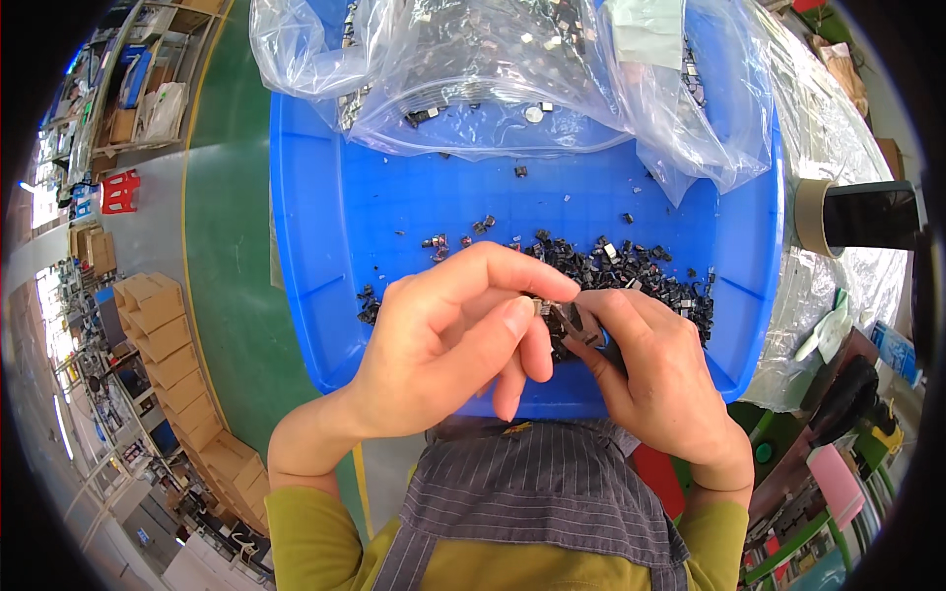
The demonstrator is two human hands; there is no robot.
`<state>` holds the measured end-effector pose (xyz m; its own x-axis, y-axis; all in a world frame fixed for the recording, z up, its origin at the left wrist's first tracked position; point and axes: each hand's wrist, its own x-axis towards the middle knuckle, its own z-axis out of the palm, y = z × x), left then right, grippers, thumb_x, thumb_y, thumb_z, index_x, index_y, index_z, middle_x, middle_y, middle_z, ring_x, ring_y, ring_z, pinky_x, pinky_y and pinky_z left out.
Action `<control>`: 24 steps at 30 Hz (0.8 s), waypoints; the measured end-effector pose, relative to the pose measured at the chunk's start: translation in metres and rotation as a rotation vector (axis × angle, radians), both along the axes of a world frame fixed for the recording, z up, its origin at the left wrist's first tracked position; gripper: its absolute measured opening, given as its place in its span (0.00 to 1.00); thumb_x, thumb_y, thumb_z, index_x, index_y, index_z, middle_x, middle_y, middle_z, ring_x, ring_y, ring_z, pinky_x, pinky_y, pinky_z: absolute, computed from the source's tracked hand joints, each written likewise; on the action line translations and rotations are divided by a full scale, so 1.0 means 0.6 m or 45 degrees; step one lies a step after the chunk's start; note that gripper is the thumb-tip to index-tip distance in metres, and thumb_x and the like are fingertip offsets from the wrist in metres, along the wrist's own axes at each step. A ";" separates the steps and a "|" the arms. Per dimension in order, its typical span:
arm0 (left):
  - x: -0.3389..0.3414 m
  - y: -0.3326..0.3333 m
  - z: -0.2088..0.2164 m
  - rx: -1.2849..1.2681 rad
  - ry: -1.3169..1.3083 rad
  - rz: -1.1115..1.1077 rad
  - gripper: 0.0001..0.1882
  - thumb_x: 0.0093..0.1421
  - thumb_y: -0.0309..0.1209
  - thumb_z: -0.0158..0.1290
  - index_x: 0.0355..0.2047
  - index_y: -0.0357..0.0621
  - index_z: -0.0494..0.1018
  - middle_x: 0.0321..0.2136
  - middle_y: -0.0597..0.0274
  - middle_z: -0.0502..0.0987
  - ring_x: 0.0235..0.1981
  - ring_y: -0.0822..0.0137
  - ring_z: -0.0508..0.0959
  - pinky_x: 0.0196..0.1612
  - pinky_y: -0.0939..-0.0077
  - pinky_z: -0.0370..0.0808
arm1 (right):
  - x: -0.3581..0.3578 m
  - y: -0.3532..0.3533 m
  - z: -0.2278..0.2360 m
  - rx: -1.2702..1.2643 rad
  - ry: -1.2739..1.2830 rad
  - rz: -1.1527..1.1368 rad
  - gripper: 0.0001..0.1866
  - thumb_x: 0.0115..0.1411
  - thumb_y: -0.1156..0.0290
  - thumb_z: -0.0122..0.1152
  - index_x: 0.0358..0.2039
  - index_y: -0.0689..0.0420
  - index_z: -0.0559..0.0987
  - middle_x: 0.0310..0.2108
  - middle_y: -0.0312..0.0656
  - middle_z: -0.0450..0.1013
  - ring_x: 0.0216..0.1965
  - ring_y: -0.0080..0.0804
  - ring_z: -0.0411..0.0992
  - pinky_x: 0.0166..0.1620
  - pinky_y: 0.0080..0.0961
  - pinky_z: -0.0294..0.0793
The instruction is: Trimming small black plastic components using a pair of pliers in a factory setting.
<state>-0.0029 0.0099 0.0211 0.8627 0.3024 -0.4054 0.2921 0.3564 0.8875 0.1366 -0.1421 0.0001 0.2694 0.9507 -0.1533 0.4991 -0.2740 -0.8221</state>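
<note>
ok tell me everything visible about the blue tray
The blue tray looks like plastic, open-topped, with raised sides and rounded near corners. It lies below the left hand and right hand, which hide part of its near side. Small dark parts lie scattered and heaped on its floor; clear plastic bagging lies over its far end.

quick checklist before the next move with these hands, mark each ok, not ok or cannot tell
1. Left hand pinching the small silver-and-black part: ok
2. Right hand gripping the grey metal hand tool with a dark handle: ok
3. Tool tip firmly closed on the part: cannot tell, fingers crowd it
4. Clear plastic bag away from both hands: ok, toward the tray's far end
5. Small black pieces contained in the blue plastic tray: cannot tell, hands hide some
</note>
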 end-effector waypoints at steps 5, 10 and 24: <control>0.001 0.003 0.008 -0.156 0.050 0.024 0.12 0.68 0.29 0.41 0.46 0.34 0.65 0.22 0.54 0.78 0.14 0.73 0.76 0.15 0.86 0.65 | 0.002 -0.001 -0.003 -0.003 -0.035 0.019 0.16 0.50 0.80 0.64 0.40 0.60 0.73 0.28 0.46 0.71 0.32 0.48 0.72 0.35 0.39 0.71; -0.001 -0.001 0.001 -0.096 -0.003 0.025 0.11 0.69 0.31 0.40 0.45 0.35 0.64 0.23 0.52 0.78 0.14 0.72 0.77 0.15 0.86 0.64 | 0.001 0.000 -0.002 0.009 -0.047 0.015 0.15 0.50 0.82 0.63 0.39 0.61 0.73 0.28 0.44 0.70 0.31 0.47 0.71 0.34 0.37 0.70; -0.001 -0.004 -0.003 0.112 -0.017 0.025 0.14 0.72 0.36 0.38 0.44 0.36 0.63 0.23 0.52 0.79 0.14 0.73 0.76 0.16 0.86 0.63 | 0.004 0.002 -0.013 0.121 -0.427 0.039 0.27 0.39 0.80 0.65 0.45 0.58 0.73 0.30 0.41 0.64 0.33 0.40 0.65 0.36 0.35 0.62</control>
